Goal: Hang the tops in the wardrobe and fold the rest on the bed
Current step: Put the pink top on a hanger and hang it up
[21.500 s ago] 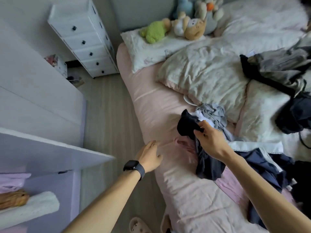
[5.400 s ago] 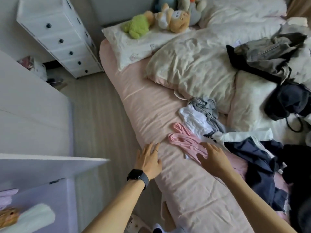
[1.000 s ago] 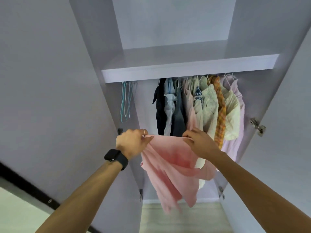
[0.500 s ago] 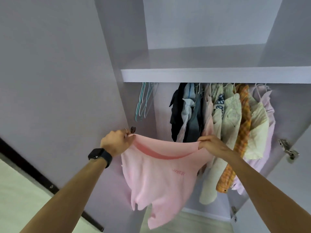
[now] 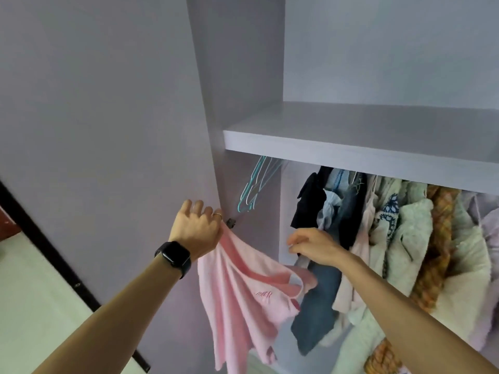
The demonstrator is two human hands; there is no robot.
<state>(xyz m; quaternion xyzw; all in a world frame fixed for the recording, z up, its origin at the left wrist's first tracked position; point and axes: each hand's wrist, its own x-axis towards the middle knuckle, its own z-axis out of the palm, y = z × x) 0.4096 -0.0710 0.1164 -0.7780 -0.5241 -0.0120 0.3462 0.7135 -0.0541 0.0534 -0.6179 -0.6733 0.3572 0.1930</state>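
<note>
Pale lilac laminate covers the whole wardrobe (image 5: 243,76), seen from the head camera at a steep upward tilt. Its open door (image 5: 108,130) fills the left of the view, with a small dark hinge fitting (image 5: 231,223) at its inner edge. Low on the left lie a light floor (image 5: 27,306) and a black strip (image 5: 40,238) running diagonally along it.

A bare shelf (image 5: 351,155) crosses the wardrobe. Under it, a few thin teal and white hangers (image 5: 252,190) hang without clothes at the left end. To their right is a packed row of hung clothes (image 5: 405,238), with a black garment (image 5: 310,203), a denim piece (image 5: 318,306), cream tops and an orange plaid shirt (image 5: 437,238).

The pink top (image 5: 243,292) hangs in front of the open wardrobe, below the bare hangers. The left hand (image 5: 198,228), with a black watch (image 5: 174,259) and a ring (image 5: 218,215), grips it by one upper corner; the grip itself is hidden behind the hand. The right hand (image 5: 316,245) is just above the top's drooping collar and apart from it. Its fingers are bunched toward the thumb, but I cannot tell whether they pinch anything.
</note>
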